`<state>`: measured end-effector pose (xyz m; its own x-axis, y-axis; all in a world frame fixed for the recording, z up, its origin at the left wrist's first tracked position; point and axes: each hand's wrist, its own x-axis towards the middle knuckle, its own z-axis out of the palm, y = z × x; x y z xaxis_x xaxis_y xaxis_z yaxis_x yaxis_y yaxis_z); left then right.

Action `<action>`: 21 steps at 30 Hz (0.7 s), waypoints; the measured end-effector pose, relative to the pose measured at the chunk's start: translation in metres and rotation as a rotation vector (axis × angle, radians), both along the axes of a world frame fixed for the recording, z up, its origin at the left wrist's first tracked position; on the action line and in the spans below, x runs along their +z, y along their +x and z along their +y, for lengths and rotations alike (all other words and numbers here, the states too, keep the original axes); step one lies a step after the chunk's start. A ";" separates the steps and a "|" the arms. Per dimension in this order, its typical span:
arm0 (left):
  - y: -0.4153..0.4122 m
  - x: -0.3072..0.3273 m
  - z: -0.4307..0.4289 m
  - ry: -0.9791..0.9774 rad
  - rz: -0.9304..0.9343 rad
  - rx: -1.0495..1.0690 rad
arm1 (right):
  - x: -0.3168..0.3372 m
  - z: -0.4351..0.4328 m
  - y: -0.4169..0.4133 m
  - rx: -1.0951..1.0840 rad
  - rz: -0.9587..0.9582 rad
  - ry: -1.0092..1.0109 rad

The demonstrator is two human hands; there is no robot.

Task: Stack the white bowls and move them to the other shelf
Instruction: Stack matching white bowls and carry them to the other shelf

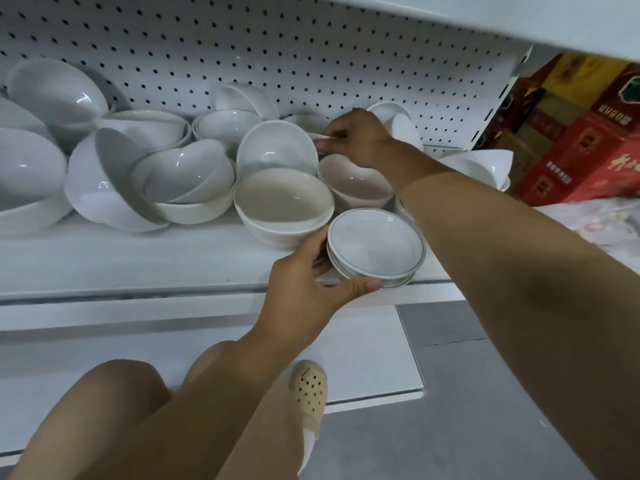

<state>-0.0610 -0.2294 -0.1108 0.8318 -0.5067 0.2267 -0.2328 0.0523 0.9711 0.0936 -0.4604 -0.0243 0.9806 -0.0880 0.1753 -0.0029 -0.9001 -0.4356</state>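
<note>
Shelf [121, 258]: white, with a pegboard [207, 46] back. It fills the view from 9 to 2 o'clock. A lower shelf [346, 358] juts out at 6 o'clock. Red boxes [571, 140] sit at 2 o'clock, off the shelf end.

Bowls [180, 174]: white, many, spread over the shelf from 9 o'clock round to 1. Most lie loose, tipped on their sides or leaning on each other. A few are roughly nested in twos. Two plain ones sit upright near centre, just beside each other.

Stack [375, 244]: small, a few thin-rimmed bowls with a dark line round the lip, nested upright. It sits at the shelf's front edge, just right of centre. Exact count cannot be told.

Left hand [301, 285]: grips the stack from its 8 o'clock side, thumb along the front rim and fingers curled behind. Whether the stack rests on the shelf or is lifted clear, I cannot tell.

Right hand [356, 140]: reaches in to 12 o'clock of the stack, fingers pinching the rim of a back bowl [303, 122]. That bowl is half hidden behind a tilted one.

Progress, my reading: early. One short stack is started and one more bowl is being fetched for it. The bulk of the bowls are unstacked, and none is seen on another shelf. Most of the stacking and all of the moving are left.
</note>
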 end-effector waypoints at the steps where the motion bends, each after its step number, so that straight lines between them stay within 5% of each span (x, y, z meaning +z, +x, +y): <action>1: -0.001 0.000 0.000 -0.002 -0.004 0.000 | -0.001 0.000 0.001 0.000 0.000 0.013; 21: 0.000 -0.003 0.000 0.001 -0.020 -0.012 | 0.017 -0.007 -0.015 -0.023 -0.327 0.347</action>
